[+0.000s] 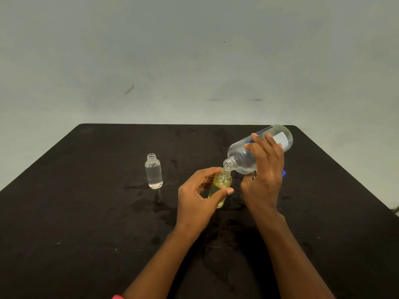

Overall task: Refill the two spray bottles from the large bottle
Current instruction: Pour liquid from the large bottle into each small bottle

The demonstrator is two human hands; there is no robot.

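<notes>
My right hand (264, 175) grips the large clear bottle (241, 157), tipped over with its open mouth down to the left. That mouth meets the open neck of a small yellowish bottle (221, 184), which my left hand (197, 199) holds between thumb and fingers, tilted a little above the table. A second small clear bottle (154, 172) stands upright and uncapped to the left, nearly full of clear liquid. No spray tops are visible.
The black table (86, 212) shows wet patches and drips around the bottles. A small blue piece (284, 173) peeks out behind my right hand. A pale wall rises behind the table's far edge.
</notes>
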